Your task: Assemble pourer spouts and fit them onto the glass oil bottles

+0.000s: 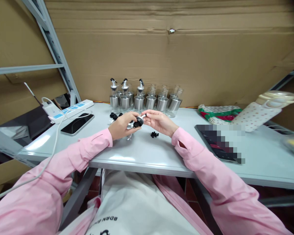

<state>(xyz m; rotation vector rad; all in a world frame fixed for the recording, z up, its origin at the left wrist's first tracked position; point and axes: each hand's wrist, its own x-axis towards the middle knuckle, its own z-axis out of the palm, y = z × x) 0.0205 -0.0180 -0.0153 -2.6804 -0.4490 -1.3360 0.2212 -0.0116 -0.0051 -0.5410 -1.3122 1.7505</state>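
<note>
Between my two hands is a bottle pourer [138, 121] with a black ribbed stopper and a silvery spout. My left hand [124, 125] grips it by the stopper end, thumb below and fingers above. The fingertips of my right hand [160, 120] pinch the spout end. Loose black stopper parts [116, 116] lie on the table behind my left hand, partly covered by it. Below my right hand sits a small cluster of black caps [154, 134]. Steel-sleeved glass bottles [150, 101] stand in rows at the back, and three at the left carry pourers [124, 84].
At left, a phone [77, 124] lies by a white power strip [72, 111] with a cable. To the right are a dark tablet [218, 143], a patterned cloth bag [219, 112] and a dotted bottle [262, 109]. Cardboard [176, 62] walls the back of the table [147, 160].
</note>
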